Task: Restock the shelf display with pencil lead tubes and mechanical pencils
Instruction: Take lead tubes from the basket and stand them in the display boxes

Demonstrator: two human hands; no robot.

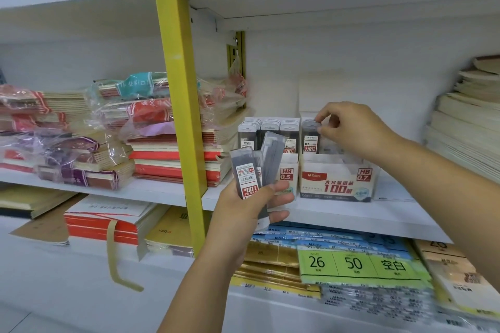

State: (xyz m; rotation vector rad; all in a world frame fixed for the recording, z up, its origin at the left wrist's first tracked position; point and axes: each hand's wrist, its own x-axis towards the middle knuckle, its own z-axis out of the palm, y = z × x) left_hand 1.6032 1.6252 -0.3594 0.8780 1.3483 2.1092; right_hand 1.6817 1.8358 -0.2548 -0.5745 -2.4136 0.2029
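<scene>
Pinches the cap of 1 lead tube with the right hand, thumb and forefinger clamped on it from above and from the right. Holds it upright, long axis vertical, at the left end of the HB 0.7 box, just beside the wall next to the HB 0.5 box. Leaves open room to the right of it behind the clear front, with contents there too blurred to count. Finds the 0.5 box packed with upright tubes.

Grips a fan of spare tubes in the left hand, fingers curled round the lower ends, tops leaning up and to the right, front label upside down. Hangs that fan below and left of both boxes, just in front of the shelf edge, nearer the 0.5 box than the 0.7. Cannot read the grade on the spares.

Judged: seating step in hand, straight down along the tube's axis. Next, a reach down and left across to the fan, then a flip to label-upright before insertion. No mechanical pencils in view.
</scene>
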